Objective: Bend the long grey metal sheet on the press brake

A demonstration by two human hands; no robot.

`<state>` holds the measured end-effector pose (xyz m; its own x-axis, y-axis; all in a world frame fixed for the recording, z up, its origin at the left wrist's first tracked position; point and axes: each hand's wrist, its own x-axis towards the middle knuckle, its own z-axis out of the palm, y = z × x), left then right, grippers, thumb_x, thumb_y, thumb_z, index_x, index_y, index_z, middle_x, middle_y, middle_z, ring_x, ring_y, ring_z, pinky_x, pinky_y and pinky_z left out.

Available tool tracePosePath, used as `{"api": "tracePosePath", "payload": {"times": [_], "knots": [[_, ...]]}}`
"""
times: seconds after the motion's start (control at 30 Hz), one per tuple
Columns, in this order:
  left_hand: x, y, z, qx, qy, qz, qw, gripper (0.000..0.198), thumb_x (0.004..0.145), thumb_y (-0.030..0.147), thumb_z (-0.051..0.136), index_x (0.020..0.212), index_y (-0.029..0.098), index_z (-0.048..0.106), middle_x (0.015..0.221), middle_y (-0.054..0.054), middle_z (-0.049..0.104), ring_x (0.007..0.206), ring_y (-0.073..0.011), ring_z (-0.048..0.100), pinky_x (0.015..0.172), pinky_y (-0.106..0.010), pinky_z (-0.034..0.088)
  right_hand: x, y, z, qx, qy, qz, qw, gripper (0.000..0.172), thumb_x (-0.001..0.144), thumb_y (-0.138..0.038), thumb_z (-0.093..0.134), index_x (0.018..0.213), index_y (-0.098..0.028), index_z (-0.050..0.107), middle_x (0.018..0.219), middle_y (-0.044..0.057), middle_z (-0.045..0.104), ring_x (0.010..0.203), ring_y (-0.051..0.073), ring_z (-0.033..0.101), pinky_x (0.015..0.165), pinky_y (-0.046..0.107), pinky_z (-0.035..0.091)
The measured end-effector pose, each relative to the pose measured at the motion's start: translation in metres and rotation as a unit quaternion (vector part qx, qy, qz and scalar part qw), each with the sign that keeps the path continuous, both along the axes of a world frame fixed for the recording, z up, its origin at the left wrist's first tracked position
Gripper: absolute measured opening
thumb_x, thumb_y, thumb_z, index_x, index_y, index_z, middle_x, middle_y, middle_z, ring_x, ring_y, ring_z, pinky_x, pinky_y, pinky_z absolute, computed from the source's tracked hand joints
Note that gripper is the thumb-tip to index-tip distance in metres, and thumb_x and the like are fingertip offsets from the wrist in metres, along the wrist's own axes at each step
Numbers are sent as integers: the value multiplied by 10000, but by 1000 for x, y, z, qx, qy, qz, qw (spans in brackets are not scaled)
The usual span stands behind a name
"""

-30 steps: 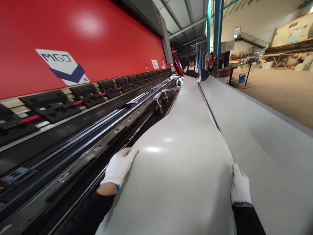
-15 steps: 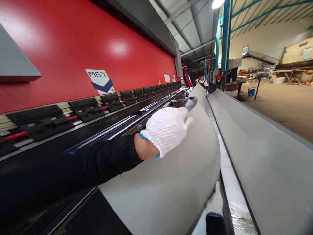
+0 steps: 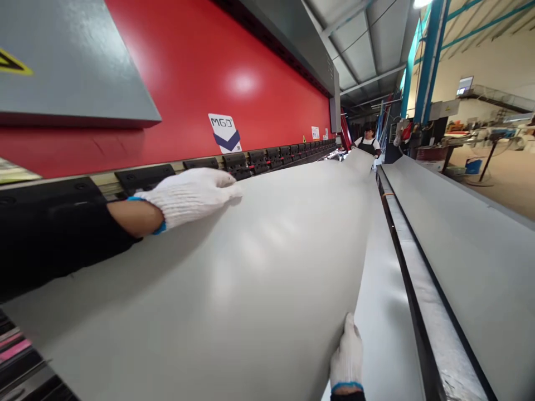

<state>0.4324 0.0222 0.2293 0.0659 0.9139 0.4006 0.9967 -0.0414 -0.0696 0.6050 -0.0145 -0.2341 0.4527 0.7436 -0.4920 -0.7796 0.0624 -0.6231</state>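
Note:
A long, thin grey metal sheet stretches away in front of me along the machine, gently bowed. My left hand, in a white knit glove with a blue cuff, is closed over the sheet's upper edge on the machine side, thumb on top; its other fingertips are partly hidden. At the opposite edge, nearer to me, my right hand wears a matching glove and grips the sheet's side, its fingers partly out of sight beneath. Another flat sheet surface shows below that edge.
A red press machine with a row of black clamps runs along the left. On the right lies a long grey panel beside a metal rail. A co-worker stands at the sheet's far end. A blue column rises behind.
The sheet has opened out from a rolled-over curl and spread toward the machine. My left hand has moved left with its edge, and my right hand has come up slightly and left.

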Motion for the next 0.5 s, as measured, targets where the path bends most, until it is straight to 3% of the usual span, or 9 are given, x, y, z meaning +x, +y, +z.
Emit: {"api": "tracePosePath", "payload": {"times": [0.17, 0.27, 0.33, 0.43, 0.5], "knots": [[-87, 63, -73, -56, -86, -51, 993, 348, 890, 443, 519, 992, 193, 739, 985, -51, 716, 858, -208, 605, 782, -284, 414, 23, -18, 17, -58, -157, 18, 986, 601, 698, -677, 729, 973, -149, 648, 914, 120, 730, 960, 316, 680, 751, 341, 574], [-133, 97, -127, -142, -130, -31, 981, 273, 843, 400, 562, 831, 174, 714, 879, -108, 710, 791, -235, 618, 690, -292, 393, 23, -13, 21, -121, -213, 29, 969, 533, 625, -597, 751, 861, -126, 666, 773, 136, 694, 868, 329, 668, 667, 361, 546], [-160, 113, -158, -166, -184, -52, 967, 258, 858, 375, 540, 760, 172, 666, 788, -96, 675, 723, -212, 592, 662, -291, 375, 25, -3, 20, -170, -252, 1, 953, 503, 613, -567, 723, 850, -127, 669, 744, 122, 681, 801, 313, 652, 636, 374, 523], [-184, 126, -179, -156, -239, -88, 954, 305, 888, 386, 480, 666, 194, 561, 600, -27, 532, 555, -164, 448, 587, -302, 315, 35, 9, 26, -202, -304, -32, 930, 493, 622, -575, 724, 844, -136, 687, 769, 120, 690, 814, 316, 648, 654, 391, 519], [-184, 126, -173, -129, -256, -110, 952, 298, 884, 353, 485, 638, 195, 545, 572, -23, 498, 531, -159, 407, 586, -316, 303, 42, 10, 36, -204, -335, -41, 919, 498, 647, -602, 718, 841, -144, 703, 779, 137, 693, 858, 355, 656, 684, 429, 534]]}}
